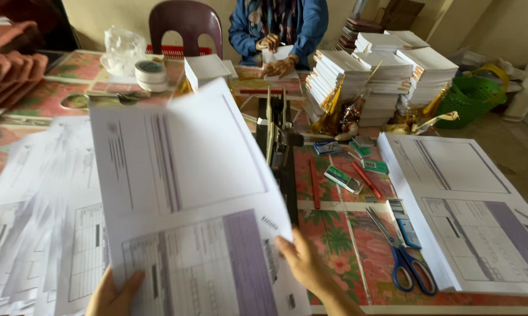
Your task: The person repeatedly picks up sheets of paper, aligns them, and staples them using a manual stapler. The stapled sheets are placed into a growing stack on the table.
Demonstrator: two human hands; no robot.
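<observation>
Hands both grip one large printed sheet (182, 193), white with purple bands and form tables, held up tilted over the counter (334, 228). Left hand (113, 294) pinches the sheet's lower left edge, thumb up along the paper. Right hand (305, 263) holds the lower right edge, fingers curled on the margin, thumb side toward the camera. Sheet fills the middle of the view and hides part of what lies under it.

Left of it, a fanned spread of similar printed sheets (35, 222) lies on the counter, blurred. Right side, a neat thick stack of the same forms (469, 216) sits flat near the counter's edge. Blue-handled scissors (401, 251) lie just left of that stack, blades pointing away from the camera. Black heavy-duty stapler (278, 137) stands behind the held sheet, near centre. Small green and white boxes (349, 175) and red pencils (314, 182) lie scattered on the floral cover between stapler and stack.

Far side: piles of white booklets (387, 70), a tape roll (151, 73), a crumpled clear plastic bag (122, 47), an empty maroon chair (185, 26). Another person in a blue jacket (278, 23) sits opposite, hands on a small white paper. Green basket (473, 93) on the floor at right.
</observation>
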